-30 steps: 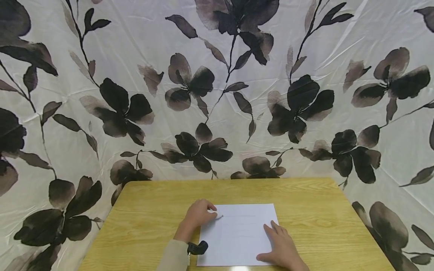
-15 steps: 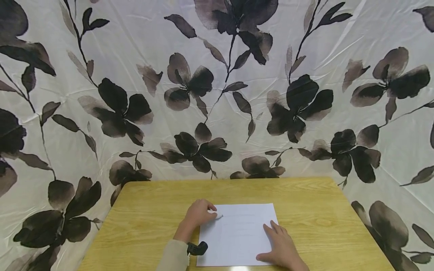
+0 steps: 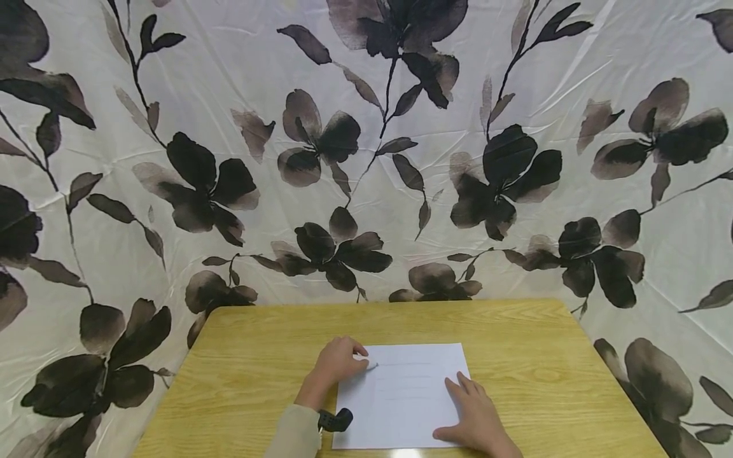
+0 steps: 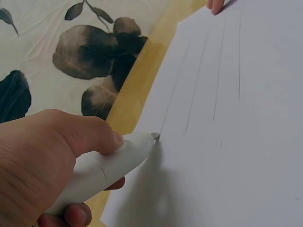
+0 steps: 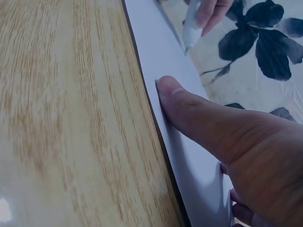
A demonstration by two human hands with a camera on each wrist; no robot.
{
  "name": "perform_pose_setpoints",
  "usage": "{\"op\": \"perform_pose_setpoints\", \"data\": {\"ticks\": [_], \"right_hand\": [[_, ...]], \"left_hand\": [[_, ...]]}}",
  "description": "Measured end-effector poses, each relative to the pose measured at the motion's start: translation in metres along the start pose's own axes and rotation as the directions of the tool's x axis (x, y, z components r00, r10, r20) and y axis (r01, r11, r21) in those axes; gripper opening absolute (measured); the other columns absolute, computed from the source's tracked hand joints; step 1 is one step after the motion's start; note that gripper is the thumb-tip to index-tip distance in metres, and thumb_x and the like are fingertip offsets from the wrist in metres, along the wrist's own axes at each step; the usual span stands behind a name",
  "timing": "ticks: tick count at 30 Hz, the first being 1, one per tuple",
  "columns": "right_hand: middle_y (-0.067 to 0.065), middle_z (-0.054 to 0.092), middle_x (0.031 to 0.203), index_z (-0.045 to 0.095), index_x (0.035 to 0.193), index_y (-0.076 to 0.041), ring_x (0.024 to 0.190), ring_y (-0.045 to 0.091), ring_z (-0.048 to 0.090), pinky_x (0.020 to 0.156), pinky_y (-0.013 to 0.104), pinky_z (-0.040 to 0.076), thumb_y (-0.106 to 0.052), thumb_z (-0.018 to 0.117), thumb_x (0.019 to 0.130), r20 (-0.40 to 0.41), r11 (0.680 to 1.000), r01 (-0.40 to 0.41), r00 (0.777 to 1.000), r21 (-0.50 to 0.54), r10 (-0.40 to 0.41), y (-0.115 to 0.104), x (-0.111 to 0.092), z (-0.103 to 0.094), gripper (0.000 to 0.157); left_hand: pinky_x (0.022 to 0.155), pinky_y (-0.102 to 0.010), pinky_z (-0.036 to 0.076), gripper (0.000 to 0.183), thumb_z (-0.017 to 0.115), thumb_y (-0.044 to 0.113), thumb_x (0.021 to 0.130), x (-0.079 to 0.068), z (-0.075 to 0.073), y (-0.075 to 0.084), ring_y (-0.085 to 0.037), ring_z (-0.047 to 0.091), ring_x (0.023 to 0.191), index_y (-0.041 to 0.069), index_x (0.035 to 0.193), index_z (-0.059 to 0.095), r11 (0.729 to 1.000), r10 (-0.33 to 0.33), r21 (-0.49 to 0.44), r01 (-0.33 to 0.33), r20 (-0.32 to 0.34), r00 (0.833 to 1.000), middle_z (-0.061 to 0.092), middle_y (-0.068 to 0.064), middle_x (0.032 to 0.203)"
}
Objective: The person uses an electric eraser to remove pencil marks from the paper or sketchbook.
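My left hand (image 4: pixel 42 161) grips a thick white pen-shaped tool (image 4: pixel 118 163) with a small grey metal tip. In the left wrist view, the tip is right at the end of the outermost of several thin, roughly parallel lines on a white sheet of paper (image 4: pixel 251 170). Short marks also show on the sheet. Fingers spread, my right hand (image 3: pixel 474 413) rests on the paper's right side. In the right wrist view its thumb (image 5: pixel 184 101) lies along the near edge of the sheet, while the other fingers are mostly hidden behind the hand.
Under the paper is a yellow wood-grain table (image 3: pixel 258 356). A white cloth with dark flowers (image 3: pixel 424 216) hangs behind and around it. A black band with a device (image 3: pixel 335 420) sits on the left wrist, by the paper's left edge.
The left hand and the white tool's tip have edged very slightly to the right over the paper. The right hand and the sheet stay in place.
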State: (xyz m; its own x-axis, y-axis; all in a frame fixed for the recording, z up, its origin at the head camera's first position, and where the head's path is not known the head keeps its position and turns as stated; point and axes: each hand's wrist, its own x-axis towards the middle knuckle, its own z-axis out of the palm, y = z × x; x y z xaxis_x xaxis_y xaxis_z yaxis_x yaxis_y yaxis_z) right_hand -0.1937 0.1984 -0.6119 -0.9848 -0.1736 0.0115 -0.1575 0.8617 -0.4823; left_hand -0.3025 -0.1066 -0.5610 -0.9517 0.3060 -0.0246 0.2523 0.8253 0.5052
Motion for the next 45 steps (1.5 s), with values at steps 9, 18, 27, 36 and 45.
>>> {"op": "perform_pose_setpoints", "data": {"ticks": [9, 18, 27, 36, 45], "right_hand": [[0.025, 0.038, 0.146, 0.053, 0.138, -0.006, 0.13, 0.046, 0.036, 0.098, 0.065, 0.031, -0.072, 0.079, 0.053, 0.005, 1.0, -0.005, 1.0, -0.009, 0.005, 0.0023, -0.0014, 0.0008, 0.111], [0.026, 0.039, 0.145, 0.053, 0.137, -0.005, 0.129, 0.047, 0.036, 0.098, 0.066, 0.031, -0.071, 0.08, 0.054, -0.007, 1.0, 0.024, 1.0, 0.002, -0.024, 0.0025, -0.0033, 0.0042, 0.11], [0.025, 0.038, 0.146, 0.053, 0.138, -0.006, 0.13, 0.047, 0.035, 0.098, 0.067, 0.03, -0.073, 0.079, 0.054, 0.01, 1.0, 0.005, 1.0, -0.003, -0.005, 0.0037, -0.0011, 0.0061, 0.111], [0.025, 0.039, 0.145, 0.053, 0.138, -0.006, 0.13, 0.046, 0.036, 0.098, 0.066, 0.03, -0.073, 0.078, 0.053, -0.015, 1.0, 0.015, 1.0, -0.011, -0.015, 0.006, 0.0007, 0.0047, 0.111], [0.024, 0.039, 0.146, 0.053, 0.138, -0.007, 0.13, 0.046, 0.036, 0.099, 0.066, 0.03, -0.073, 0.078, 0.053, -0.007, 1.0, 0.007, 1.0, -0.006, -0.007, 0.0032, -0.0024, 0.0033, 0.111]], "left_hand": [[0.075, -0.038, 0.051, 0.015, 0.075, 0.027, 0.081, 0.0006, 0.0011, 0.0036, -0.015, 0.061, 0.083, 0.016, 0.09, 0.079, 1.0, -0.014, 0.0, 0.014, 0.018, 1.0, 0.069, 0.004, 0.089], [0.075, -0.037, 0.051, 0.015, 0.075, 0.028, 0.08, -0.0021, 0.0026, 0.0011, -0.014, 0.062, 0.083, 0.017, 0.09, 0.079, 1.0, -0.016, 0.027, 0.015, 0.021, 1.0, 0.069, 0.005, 0.089], [0.075, -0.038, 0.051, 0.014, 0.075, 0.026, 0.081, -0.0015, 0.0027, 0.0009, -0.016, 0.061, 0.084, 0.016, 0.09, 0.079, 1.0, -0.007, 0.029, 0.006, 0.015, 1.0, 0.068, 0.004, 0.088], [0.076, -0.038, 0.051, 0.015, 0.075, 0.027, 0.081, 0.0023, 0.0043, 0.0027, -0.015, 0.061, 0.084, 0.017, 0.09, 0.079, 1.0, -0.001, 0.019, 0.001, 0.009, 1.0, 0.069, 0.004, 0.088], [0.077, -0.038, 0.051, 0.015, 0.075, 0.028, 0.081, 0.0009, 0.0078, 0.0008, -0.015, 0.061, 0.086, 0.017, 0.09, 0.079, 1.0, 0.006, 0.02, -0.006, -0.002, 1.0, 0.069, 0.005, 0.089]]}}
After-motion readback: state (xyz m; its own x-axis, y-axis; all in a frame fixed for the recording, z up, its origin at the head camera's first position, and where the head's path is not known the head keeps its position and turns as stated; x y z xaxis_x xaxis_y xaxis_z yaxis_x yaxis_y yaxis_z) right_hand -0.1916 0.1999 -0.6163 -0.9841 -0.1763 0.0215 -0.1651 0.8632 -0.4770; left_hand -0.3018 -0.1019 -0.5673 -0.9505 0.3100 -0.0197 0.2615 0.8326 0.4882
